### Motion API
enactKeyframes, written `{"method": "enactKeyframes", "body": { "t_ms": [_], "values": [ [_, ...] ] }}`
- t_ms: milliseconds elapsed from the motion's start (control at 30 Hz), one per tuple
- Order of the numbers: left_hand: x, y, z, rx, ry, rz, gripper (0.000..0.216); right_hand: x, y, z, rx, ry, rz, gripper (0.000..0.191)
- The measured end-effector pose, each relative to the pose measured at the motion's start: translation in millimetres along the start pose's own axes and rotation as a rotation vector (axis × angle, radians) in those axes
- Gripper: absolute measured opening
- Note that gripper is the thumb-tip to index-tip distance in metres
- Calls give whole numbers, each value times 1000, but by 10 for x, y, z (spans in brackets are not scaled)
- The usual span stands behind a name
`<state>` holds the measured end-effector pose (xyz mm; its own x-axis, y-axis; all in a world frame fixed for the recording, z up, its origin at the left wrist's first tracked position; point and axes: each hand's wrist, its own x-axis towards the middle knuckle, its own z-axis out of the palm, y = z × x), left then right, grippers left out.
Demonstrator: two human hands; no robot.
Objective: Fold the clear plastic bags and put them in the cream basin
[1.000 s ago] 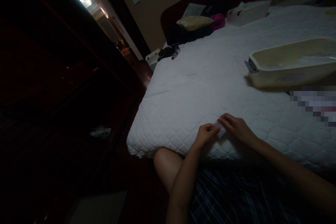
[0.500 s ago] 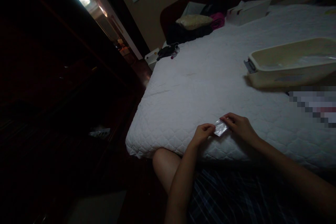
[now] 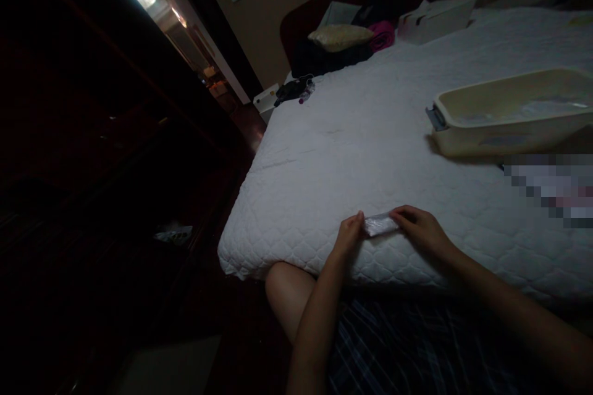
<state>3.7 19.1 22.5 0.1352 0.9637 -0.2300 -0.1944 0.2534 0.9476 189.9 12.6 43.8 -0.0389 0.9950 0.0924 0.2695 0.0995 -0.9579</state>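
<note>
A small shiny clear plastic packet point(image 3: 380, 224) is stretched between my two hands, just above the near edge of the white quilted bed point(image 3: 370, 136). My left hand point(image 3: 348, 236) pinches its left end and my right hand point(image 3: 419, 230) pinches its right end. Both hands are closed on it. What is inside the packet I cannot make out in the dim light. My bare knee point(image 3: 288, 287) and plaid shorts point(image 3: 407, 352) sit below the bed edge.
A cream plastic tub point(image 3: 504, 114) stands on the bed at the right. Dark clothes, a pillow and a pink item point(image 3: 343, 43) are piled at the headboard beside a white box point(image 3: 435, 18). A dark wardrobe point(image 3: 92, 136) fills the left.
The packet has been pulled out longer between my hands. My left hand has turned up with its fingertips on the packet's end, and the camera view shifted slightly.
</note>
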Motion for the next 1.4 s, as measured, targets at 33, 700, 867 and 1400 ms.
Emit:
{"method": "enactKeyframes", "body": {
  "t_ms": [33, 700, 867, 1400],
  "values": [
    [-3, 15, 7, -7, -8, -18, 61, -10, 32, 10, -2, 18, 2, 39],
    [-52, 63, 151, -221, 158, -78, 50, -2, 42, -67, 253, -9, 202, 47],
    [-107, 109, 207, -229, 187, -64, 51, 10, 94, -24, 282, -34, 233, 47],
    [-144, 160, 338, 202, 67, -101, 49, 54, 175, -346, 294, -20, 197, 38]
  ]
}}
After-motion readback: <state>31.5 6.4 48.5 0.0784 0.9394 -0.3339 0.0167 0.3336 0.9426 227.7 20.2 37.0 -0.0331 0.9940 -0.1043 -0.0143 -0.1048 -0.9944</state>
